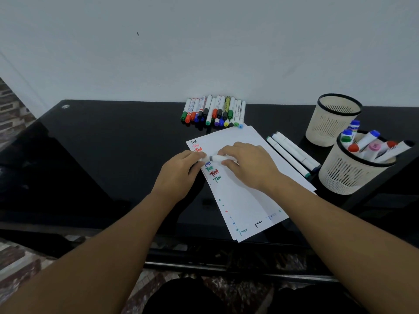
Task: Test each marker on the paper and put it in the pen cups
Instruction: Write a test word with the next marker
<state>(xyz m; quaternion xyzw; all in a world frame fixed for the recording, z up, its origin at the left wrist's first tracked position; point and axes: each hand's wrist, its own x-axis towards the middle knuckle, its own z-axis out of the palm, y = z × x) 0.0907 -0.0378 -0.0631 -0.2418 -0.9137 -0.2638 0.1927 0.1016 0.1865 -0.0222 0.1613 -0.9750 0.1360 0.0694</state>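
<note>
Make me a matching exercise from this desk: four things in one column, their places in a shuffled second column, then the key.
Things:
1. far pen cup
2. near pen cup
3. row of markers
4. white marker

Places:
A. held between both hands over the paper
B. lying by the wall, behind the paper
C. on the right, holding several markers
D. on the right, no markers showing in it

Pairs: 1-D, 2-C, 3-B, 4-A

Two pen cups [337, 118], two hands [179, 175].
</note>
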